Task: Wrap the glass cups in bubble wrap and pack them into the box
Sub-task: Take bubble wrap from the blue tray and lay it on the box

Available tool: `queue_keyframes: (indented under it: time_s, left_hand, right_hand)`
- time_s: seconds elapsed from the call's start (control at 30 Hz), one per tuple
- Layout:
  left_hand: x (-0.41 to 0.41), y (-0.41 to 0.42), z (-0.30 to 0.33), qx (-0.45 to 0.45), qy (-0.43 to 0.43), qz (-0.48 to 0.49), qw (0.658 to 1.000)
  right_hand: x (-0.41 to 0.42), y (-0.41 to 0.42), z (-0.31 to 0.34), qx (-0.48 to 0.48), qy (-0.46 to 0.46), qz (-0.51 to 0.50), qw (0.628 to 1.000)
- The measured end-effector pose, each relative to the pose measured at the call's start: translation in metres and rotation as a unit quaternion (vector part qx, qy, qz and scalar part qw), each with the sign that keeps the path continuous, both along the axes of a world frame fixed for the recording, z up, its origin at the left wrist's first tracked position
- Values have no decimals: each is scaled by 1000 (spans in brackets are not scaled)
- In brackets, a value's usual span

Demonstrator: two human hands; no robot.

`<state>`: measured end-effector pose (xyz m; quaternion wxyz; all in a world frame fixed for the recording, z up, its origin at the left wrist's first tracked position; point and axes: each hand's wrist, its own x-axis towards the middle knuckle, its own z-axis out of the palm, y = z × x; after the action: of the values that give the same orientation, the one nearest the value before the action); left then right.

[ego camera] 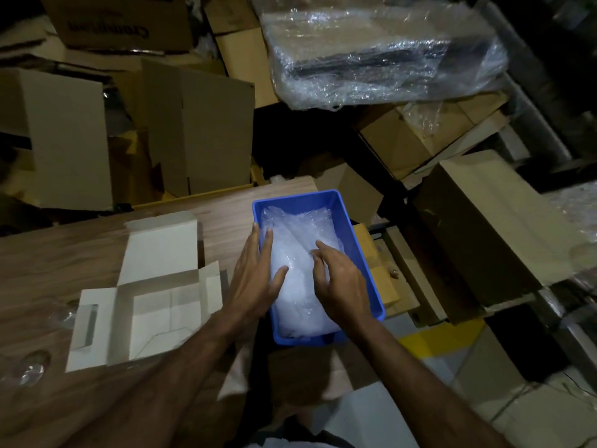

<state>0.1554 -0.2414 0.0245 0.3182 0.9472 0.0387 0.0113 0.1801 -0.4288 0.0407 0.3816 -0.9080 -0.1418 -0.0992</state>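
Both hands are reaching into a blue bin (pixel 365 253) that is sitting at the right edge of the wooden tabletop (pixel 48 260). The bin is holding a heap of bubble wrap (pixel 300 279). The left hand (pixel 255 279) is lying over the bin's left wall with its fingers straight and spread, the fingertips and thumb resting on the wrap; its grip is wide and holding nothing. The right hand (pixel 339 282) is hovering over the wrap with the forefinger stretched out and the other fingers partly curled down onto the plastic; whether that grip is pinching the wrap cannot be told.

Just left of the bin, a white box (pixel 151 305) is lying open on the tabletop, its flaps folded out. Two clear glass cups are standing near the tabletop's left edge, one (pixel 69 313) touching the box's left flap, the other (pixel 30 367) nearer the person. Beyond the tabletop, cartons (pixel 200 130) are lying piled, one parcel (pixel 381 53) wrapped in clear film.
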Motion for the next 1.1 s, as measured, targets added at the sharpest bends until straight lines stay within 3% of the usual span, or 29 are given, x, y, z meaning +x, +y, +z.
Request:
queue_keyframes:
  time_s: [0.07, 0.2, 0.37, 0.43, 0.5, 0.6, 0.67, 0.73, 0.83, 0.9, 1.0, 1.1]
  left_hand:
    - [0, 1, 13, -67, -23, 37, 997]
    - [-1, 10, 41, -105, -84, 31, 990]
    - [-9, 39, 60, -114, -112, 44, 986]
    - [-12, 53, 60, -171, -103, 93, 975]
    - [-15, 61, 65, -310, -70, 167, 933]
    - [-21, 69, 66, -571, 20, 230, 788]
    - [-29, 76, 54, -663, 68, 218, 713]
    - [-39, 80, 53, -691, 97, 201, 688]
    - [-48, 85, 65, -726, 63, 191, 658]
    - [-57, 106, 72, -715, 14, 223, 662]
    - [-75, 139, 83, -607, -19, 265, 749]
    - [-93, 162, 91, -518, -44, 298, 800]
  right_hand:
    - [0, 0, 17, -4, -26, 38, 999]
    - [-2, 10, 54, 16, -71, 117, 990]
    - [-6, 44, 104, 98, -54, 165, 980]
    - [-10, 62, 123, 143, -52, 195, 969]
    - [-14, 83, 136, 216, -18, 224, 950]
    - [-19, 117, 148, 373, 61, 216, 900]
    - [-20, 132, 156, 427, 73, 170, 885]
    - [-14, 142, 158, 466, 84, 131, 871]
    - [-3, 148, 155, 476, 94, 111, 867]
    - [7, 146, 148, 444, 84, 116, 885]
    - [13, 139, 142, 382, 116, 130, 907]
    - [11, 139, 132, 311, 177, 121, 926]
